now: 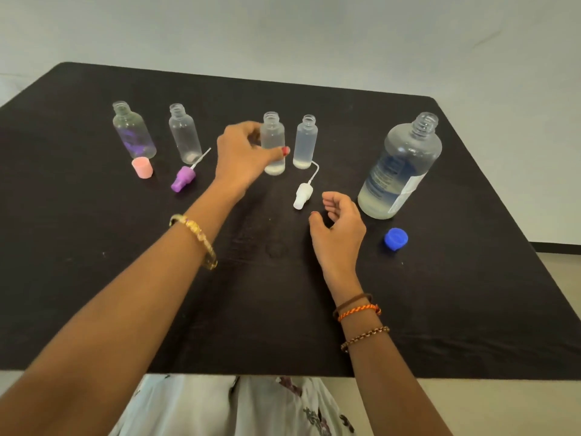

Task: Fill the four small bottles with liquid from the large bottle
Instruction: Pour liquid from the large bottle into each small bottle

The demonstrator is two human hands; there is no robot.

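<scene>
Left grip [248,152] pinches third small bottle [273,143]; right grip [338,228] loose, beside large bottle [402,165]

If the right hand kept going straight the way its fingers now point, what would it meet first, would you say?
Probably the white spray cap lying on the table. The right hand curls empty, fingers aimed up-left toward it. Depth is unclear, so the hand might pass above it.
</scene>
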